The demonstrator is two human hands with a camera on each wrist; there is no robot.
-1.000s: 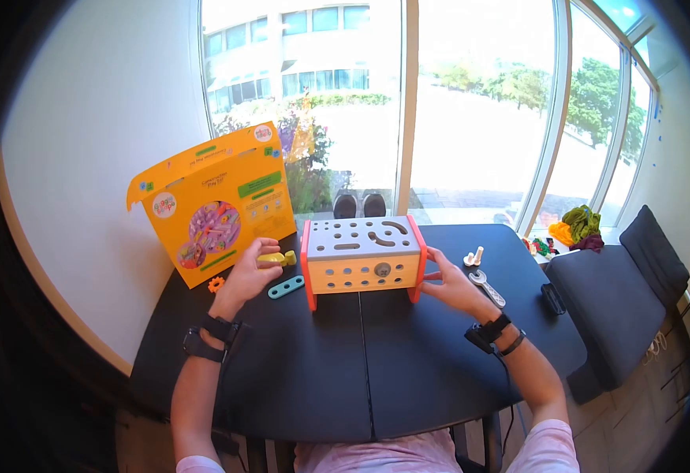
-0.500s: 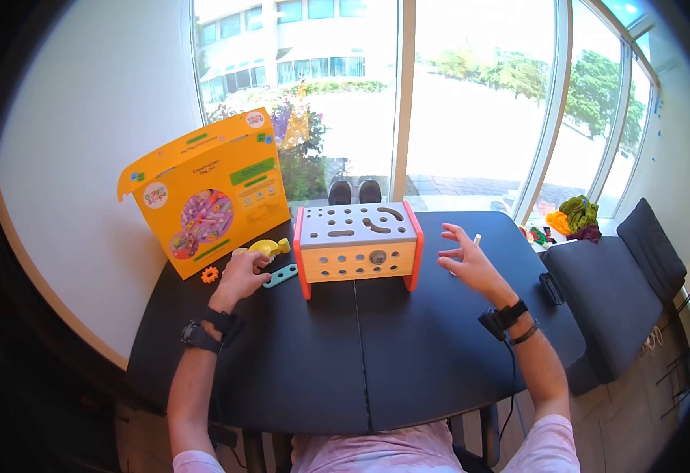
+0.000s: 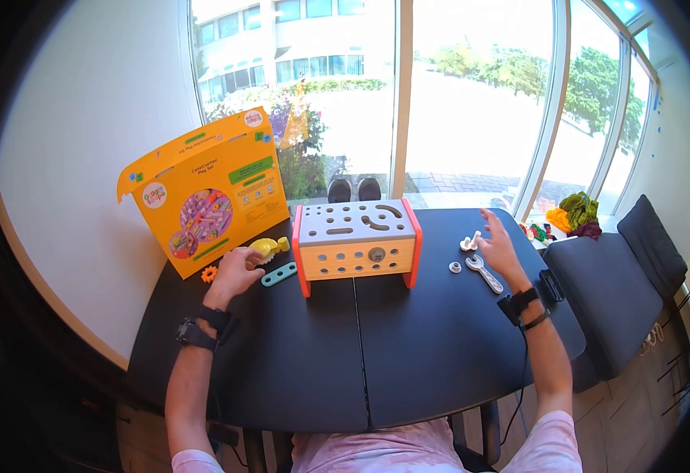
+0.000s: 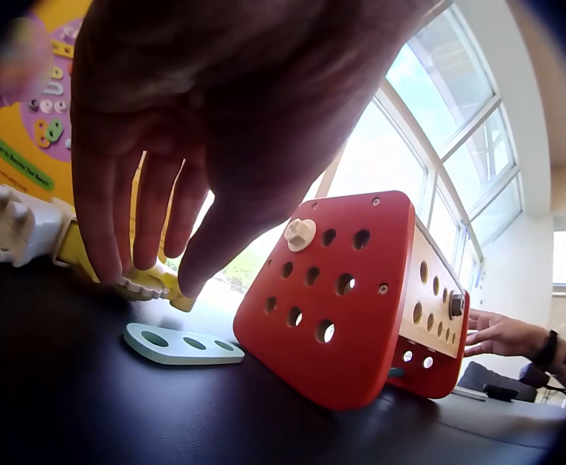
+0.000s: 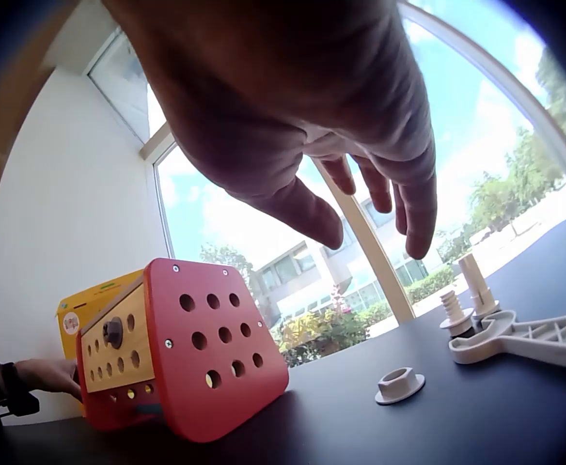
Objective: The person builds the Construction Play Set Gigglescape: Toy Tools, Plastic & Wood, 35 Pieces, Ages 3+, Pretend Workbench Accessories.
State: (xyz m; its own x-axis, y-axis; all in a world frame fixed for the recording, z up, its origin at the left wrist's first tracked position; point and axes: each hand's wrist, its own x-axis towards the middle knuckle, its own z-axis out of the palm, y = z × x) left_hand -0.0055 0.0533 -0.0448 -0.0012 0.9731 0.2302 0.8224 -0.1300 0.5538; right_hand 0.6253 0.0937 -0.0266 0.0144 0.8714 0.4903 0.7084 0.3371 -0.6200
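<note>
My left hand (image 3: 233, 278) is beside a yellow toy piece (image 3: 264, 249), its fingers hanging down; in the left wrist view the thumb and fingertips stand apart in front of the yellow piece (image 4: 75, 254), and contact cannot be told. A teal strip with holes (image 3: 279, 274) lies to its right. In the middle stands a toy workbench (image 3: 353, 264) with red sides and a grey top. My right hand (image 3: 500, 251), fingers spread, is raised above a grey wrench (image 3: 484, 274) and white bolts (image 3: 469, 242), holding nothing. A white nut (image 3: 455, 267) lies left of the wrench.
An orange box (image 3: 203, 189) stands at the back left, with an orange gear (image 3: 209, 273) before it. A black object (image 3: 551, 285) lies near the table's right edge. Beyond are a dark chair (image 3: 605, 276) and colourful items (image 3: 578, 214); windows rise behind.
My right hand has left the workbench's right side and moved right, uncovering the nut and wrench. My left hand has shifted slightly left and down, off the yellow piece's top. The head view has shifted a little.
</note>
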